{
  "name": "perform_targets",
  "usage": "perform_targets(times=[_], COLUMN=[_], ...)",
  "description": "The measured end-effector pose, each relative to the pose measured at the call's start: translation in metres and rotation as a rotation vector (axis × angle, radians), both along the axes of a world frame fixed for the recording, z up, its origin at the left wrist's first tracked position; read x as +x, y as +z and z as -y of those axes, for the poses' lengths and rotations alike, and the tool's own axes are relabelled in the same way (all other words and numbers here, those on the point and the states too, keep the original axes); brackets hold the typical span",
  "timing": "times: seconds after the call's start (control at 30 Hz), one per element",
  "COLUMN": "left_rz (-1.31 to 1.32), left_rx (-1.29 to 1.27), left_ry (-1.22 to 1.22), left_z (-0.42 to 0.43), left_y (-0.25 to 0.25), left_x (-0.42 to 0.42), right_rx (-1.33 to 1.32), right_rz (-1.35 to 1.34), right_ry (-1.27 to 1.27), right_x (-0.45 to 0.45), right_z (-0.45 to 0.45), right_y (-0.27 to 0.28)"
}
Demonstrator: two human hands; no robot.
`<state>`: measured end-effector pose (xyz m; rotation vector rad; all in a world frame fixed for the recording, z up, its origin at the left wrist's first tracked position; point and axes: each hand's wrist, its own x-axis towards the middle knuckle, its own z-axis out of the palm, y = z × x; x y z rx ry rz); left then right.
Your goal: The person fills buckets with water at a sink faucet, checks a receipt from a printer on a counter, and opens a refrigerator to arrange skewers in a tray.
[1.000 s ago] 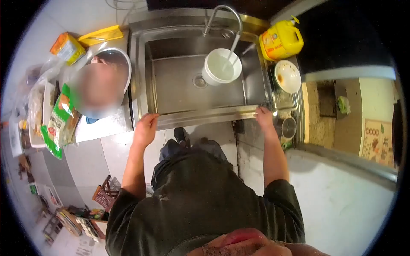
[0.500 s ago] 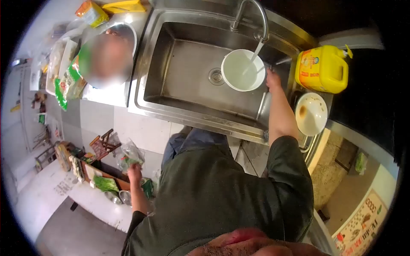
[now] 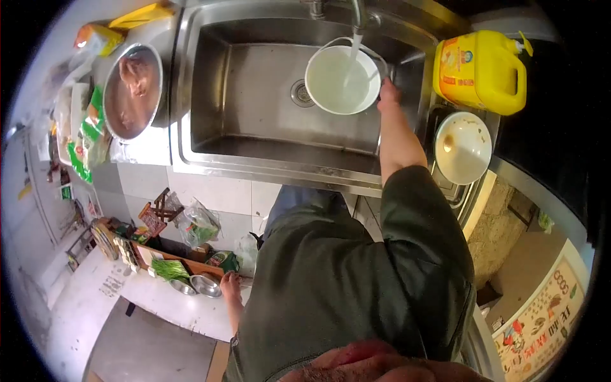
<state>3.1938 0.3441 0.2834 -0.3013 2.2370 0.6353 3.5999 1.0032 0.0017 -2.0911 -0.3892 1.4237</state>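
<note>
A white bucket stands in the steel sink, right of the drain, with water running into it from the tap. At the bucket's right rim, my right hand is closed on its thin handle; the fingertips are partly hidden. My left hand is low at my side, near the edge of the white table, small in view, with its fingers loosely apart and nothing visible in them. Left of the sink sits a metal basin with pinkish meat in liquid.
On the right are a yellow jug and a stained white bowl. Green-and-white packets lie at the left. Behind my left side are green vegetables, metal bowls, plastic bags and a small wooden stool.
My right hand has gone from the sink's front edge to the bucket, whose handle now stands raised. My left hand has left the edge and swung down and back. The view has shifted.
</note>
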Motion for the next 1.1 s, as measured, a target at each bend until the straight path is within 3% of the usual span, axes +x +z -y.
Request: perform_targets(times=[0.07, 0.1, 0.2, 0.23, 0.3, 0.33, 0.37, 0.4, 0.47, 0.5, 0.53, 0.6, 0.63, 0.73, 0.83, 0.9, 1.0, 1.1], left_rz=[-0.012, -0.032, -0.071, -0.084, -0.042, -0.065, -0.11, -0.136, -0.178, -0.189, -0.196, -0.251, -0.177, -0.198, -0.28, -0.32, -0.289, -0.252], left_rx=[-0.008, -0.001, 0.011, 0.011, 0.019, -0.061, -0.033, -0.125, -0.053, -0.015, 0.03, 0.005, 0.014, -0.061, -0.103, -0.142, -0.173, -0.166], left_ry=[-0.041, -0.046, -0.013, -0.007, 0.028, -0.24, -0.192, -0.312, -0.245, -0.157, -0.09, -0.116, 0.019, -0.084, -0.148, -0.236, -0.34, -0.305], left_z=[0.009, 0.009, -0.003, 0.0, 0.009, 0.014, 0.013, -0.015, 0.03, 0.018, 0.003, 0.019, -0.01, 0.013, 0.007, 0.052, 0.07, 0.061], left_y=[-0.004, -0.005, -0.005, -0.012, -0.022, -0.025, -0.031, -0.01, -0.051, -0.043, -0.033, -0.054, -0.027, -0.052, -0.033, -0.082, -0.096, -0.079], left_x=[-0.008, -0.009, -0.005, -0.005, -0.006, -0.009, -0.004, 0.002, -0.002, 0.005, 0.009, 0.013, 0.018, 0.016, 0.025, 0.032, 0.042, 0.049], right_rx=[0.051, 0.104, 0.138, 0.335, 0.297, 0.341, 0.42, 0.349, 0.453, 0.418, 0.513, 0.403, 0.375, 0.509, 0.383, 0.34, 0.311, 0.314], right_rz=[-0.105, 0.153, 0.512, 0.49, 0.664, 0.521, 0.518, 0.308, 0.489, 0.571, 0.287, 0.173, 0.184, 0.194, 0.256, 0.266, 0.328, 0.363], right_ry=[-0.042, 0.136, 0.315, 0.336, 0.537, 0.455, 0.504, 0.463, 0.622, 0.703, 0.664, 0.562, 0.606, 0.737, 0.758, 0.79, 0.855, 0.914], right_x=[-0.021, -0.034, -0.024, -0.029, -0.019, -0.011, -0.018, -0.006, -0.034, -0.031, -0.007, -0.029, -0.029, -0.003, -0.026, -0.03, -0.029, -0.026], right_z=[0.008, 0.017, 0.018, 0.027, 0.025, 0.024, 0.026, 0.014, 0.017, 0.003, -0.016, -0.008, -0.015, -0.057, -0.055, -0.061, -0.069, -0.078], right_y=[0.059, 0.095, 0.083, 0.101, 0.102, 0.088, 0.109, 0.091, 0.155, 0.15, 0.115, 0.168, 0.169, 0.123, 0.15, 0.152, 0.155, 0.145])
